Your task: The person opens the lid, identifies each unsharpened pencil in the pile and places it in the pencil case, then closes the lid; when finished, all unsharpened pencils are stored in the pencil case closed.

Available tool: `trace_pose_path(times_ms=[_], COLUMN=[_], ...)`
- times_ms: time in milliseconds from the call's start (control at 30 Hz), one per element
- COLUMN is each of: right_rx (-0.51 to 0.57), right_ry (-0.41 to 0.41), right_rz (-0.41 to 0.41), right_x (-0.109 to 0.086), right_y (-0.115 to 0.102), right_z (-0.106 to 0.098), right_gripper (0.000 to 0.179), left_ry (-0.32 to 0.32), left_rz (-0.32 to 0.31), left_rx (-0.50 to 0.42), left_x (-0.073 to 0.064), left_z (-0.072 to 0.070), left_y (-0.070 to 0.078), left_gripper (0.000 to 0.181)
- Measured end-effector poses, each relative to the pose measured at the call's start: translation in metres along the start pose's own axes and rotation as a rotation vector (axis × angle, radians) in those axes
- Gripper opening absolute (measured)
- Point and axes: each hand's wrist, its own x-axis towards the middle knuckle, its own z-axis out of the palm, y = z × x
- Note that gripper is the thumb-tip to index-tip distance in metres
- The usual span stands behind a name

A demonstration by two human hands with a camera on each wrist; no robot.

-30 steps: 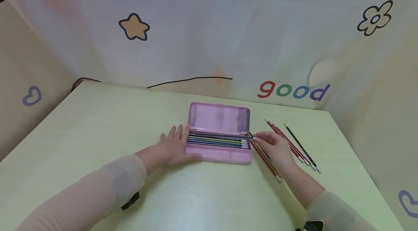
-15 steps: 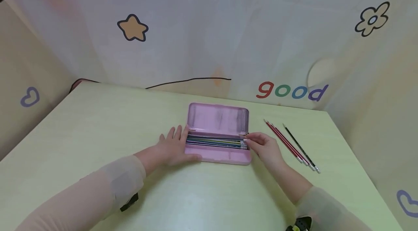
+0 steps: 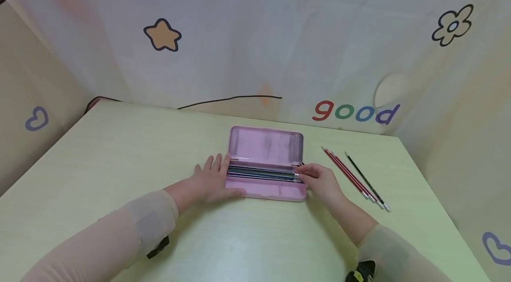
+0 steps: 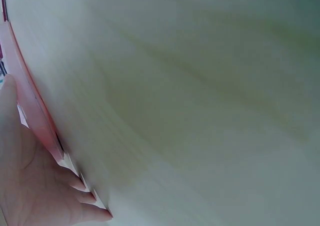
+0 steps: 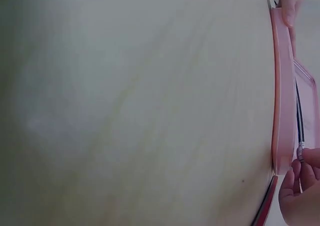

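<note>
A pink pencil case [image 3: 263,189] lies with its lid tipped back, and several dark and striped pencils [image 3: 259,174] lie side by side within. My left hand [image 3: 209,183] rests at the case's left end, fingers spread and thumb along the front edge. At the right end, my right hand [image 3: 321,181] pinches the end of a dark pencil [image 5: 300,118] between thumb and fingers. The right wrist view shows this grip low at its right edge; the pencil runs along the inside of the case. In the left wrist view the left palm [image 4: 37,186] meets the case's side.
Several red pencils [image 3: 346,173] and a black pencil [image 3: 365,178] lie on the table to the right of the right hand. A red pencil [image 5: 265,206] lies near the case's right end, largely hidden by the hand in the head view. A printed cloth wall [image 3: 239,51] rises behind the table.
My right hand has moved left and brought the dark pencil from over the case's right edge down among the others. The left hand has stayed in place.
</note>
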Motion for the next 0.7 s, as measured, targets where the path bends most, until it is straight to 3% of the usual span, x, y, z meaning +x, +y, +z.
trace_pose_path(times_ms=[400,700], right_rx=[-0.005,-0.009], right_ry=[-0.027,-0.029], right_rz=[0.011,-0.029], right_x=[-0.005,-0.023], right_y=[-0.001,0.002], right_z=[0.000,-0.018], right_gripper=[0.022,0.026], left_ry=[0.023,0.036], left_rz=[0.019,0.030], left_rx=[-0.004,-0.009], left_x=[-0.004,-0.003], left_z=[0.002,0.002], left_y=[-0.001,-0.001], left_gripper=[0.113,0.111])
